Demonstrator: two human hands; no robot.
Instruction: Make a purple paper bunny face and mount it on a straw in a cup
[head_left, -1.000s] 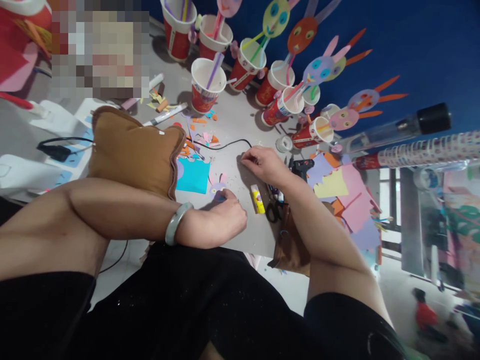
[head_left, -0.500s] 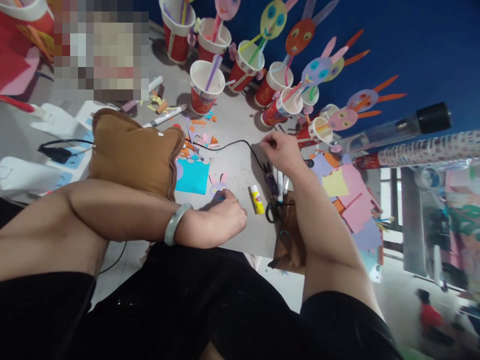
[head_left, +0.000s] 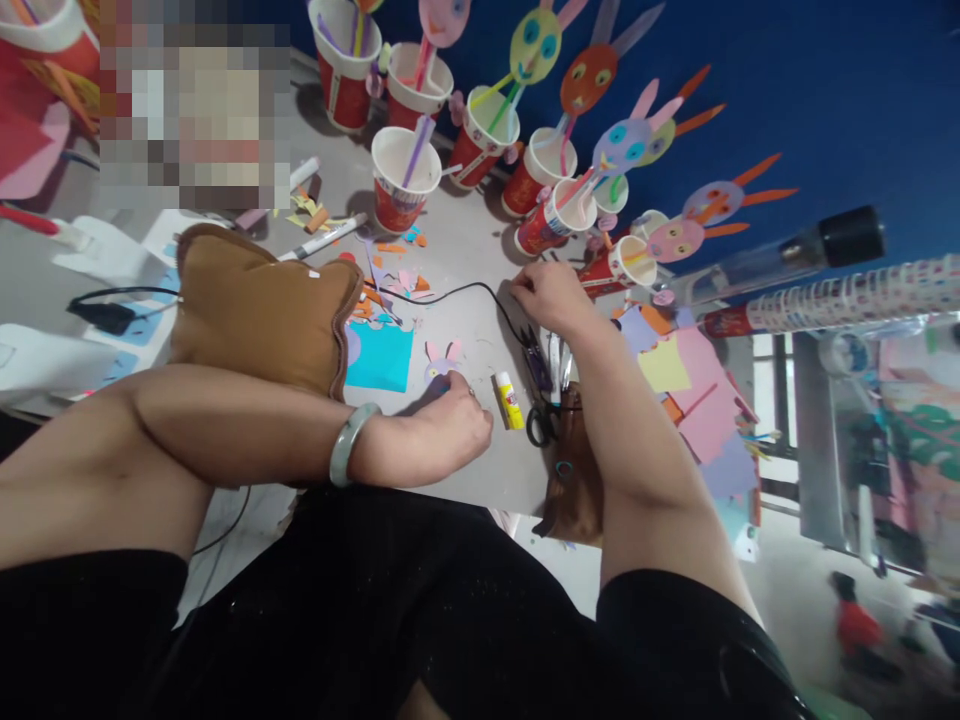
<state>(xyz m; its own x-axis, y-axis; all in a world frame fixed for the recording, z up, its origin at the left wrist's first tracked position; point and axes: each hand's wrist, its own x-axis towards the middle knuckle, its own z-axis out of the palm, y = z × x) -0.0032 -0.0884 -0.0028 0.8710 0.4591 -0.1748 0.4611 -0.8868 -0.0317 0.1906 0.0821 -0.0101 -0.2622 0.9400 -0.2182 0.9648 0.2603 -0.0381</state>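
My left hand [head_left: 435, 432], wearing a pale bangle on its wrist, is closed over the table at the lower edge of a small purple paper rabbit face [head_left: 436, 367] with pink ears. Its curled fingers cover part of the face and appear to grip it. My right hand [head_left: 551, 297] hovers farther out, fingertips pinched together; whatever may be between them is too small to make out. Below it lie dark-handled scissors [head_left: 537, 365]. A yellow glue stick [head_left: 509, 402] stands between the hands.
Red paper cups [head_left: 405, 185] with straws, several bearing paper animal faces, line the back. A brown cushion [head_left: 259, 310] lies left, by a blue paper sheet [head_left: 381, 357] and scraps. A black cable [head_left: 457, 290] crosses the table. Coloured paper [head_left: 712, 410] is piled right; a brown pouch [head_left: 574, 480] sits nearer.
More of the rabbit face shows above my left fingers, and it sits slightly higher. My right hand stays pinched in nearly the same place. The whole view has shifted a little.
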